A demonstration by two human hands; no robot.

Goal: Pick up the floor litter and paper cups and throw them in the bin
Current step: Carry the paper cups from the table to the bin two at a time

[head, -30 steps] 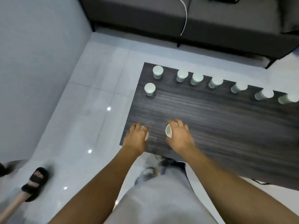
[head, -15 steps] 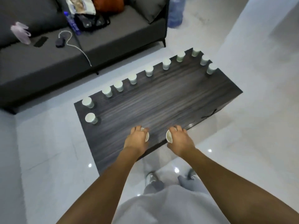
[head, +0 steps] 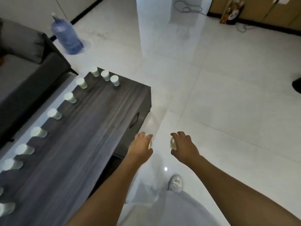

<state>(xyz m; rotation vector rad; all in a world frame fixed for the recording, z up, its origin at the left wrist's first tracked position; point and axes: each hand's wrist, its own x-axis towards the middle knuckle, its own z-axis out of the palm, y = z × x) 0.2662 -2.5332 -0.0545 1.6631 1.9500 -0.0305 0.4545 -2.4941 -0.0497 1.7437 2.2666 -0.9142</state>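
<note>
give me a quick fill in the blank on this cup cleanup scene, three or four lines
1. Each hand holds one paper ____.
2. The left hand and the right hand are over the white ____, beside the table.
3. The cups left on the dark table all stand ____.
4. The big water bottle on the floor is ____ in colour.

Missing words: cup; floor; upright; blue

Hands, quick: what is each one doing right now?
Left hand: holding a paper cup.
Right hand: holding another paper cup.
</note>
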